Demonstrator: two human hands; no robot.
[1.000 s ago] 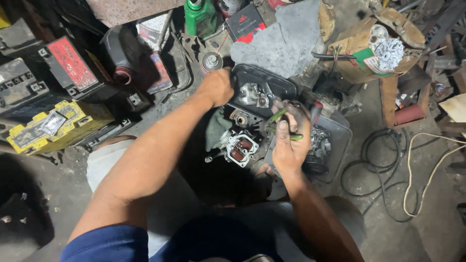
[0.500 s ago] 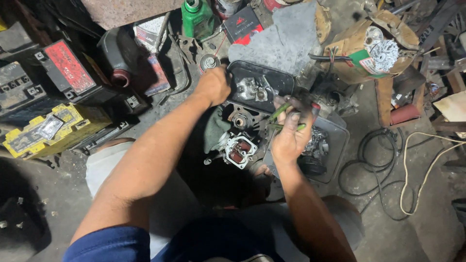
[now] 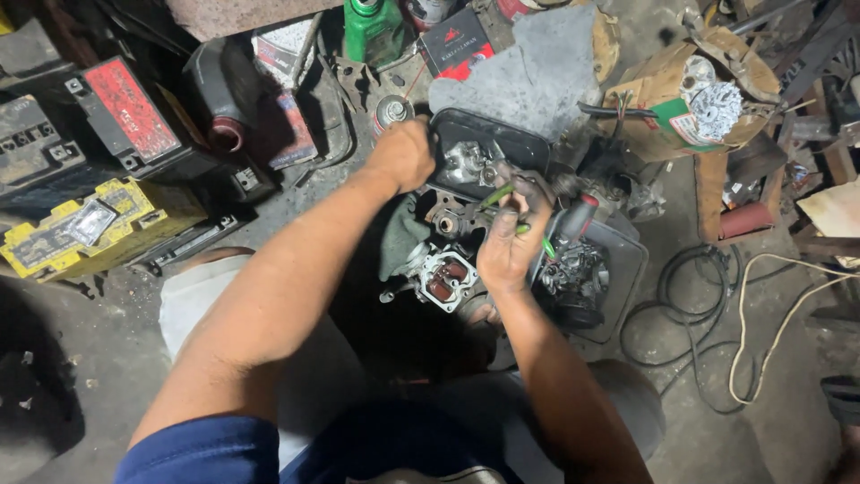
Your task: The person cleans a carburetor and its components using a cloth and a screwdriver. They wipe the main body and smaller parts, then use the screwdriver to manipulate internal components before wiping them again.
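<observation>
A greasy engine part [image 3: 443, 273] with a square metal opening lies on the floor between my knees. My left hand [image 3: 403, 152] is closed on the near rim of a black tray [image 3: 524, 143] that holds small metal parts. My right hand [image 3: 509, 235] grips a green-handled tool [image 3: 495, 194], its tip pointing up-left over the engine part. A grey rag [image 3: 399, 237] is draped on the part's left side.
A second black tray [image 3: 618, 269] with metal parts and a red-handled screwdriver [image 3: 571, 220] lies to the right. Batteries, yellow [image 3: 81, 229] and black with red top [image 3: 125, 121], stand at left. A green bottle [image 3: 372, 31] is at the back. Cables [image 3: 717, 305] coil at right.
The view has shifted slightly. My right hand has moved a little up with the green tool. My left hand stays on the tray's rim.
</observation>
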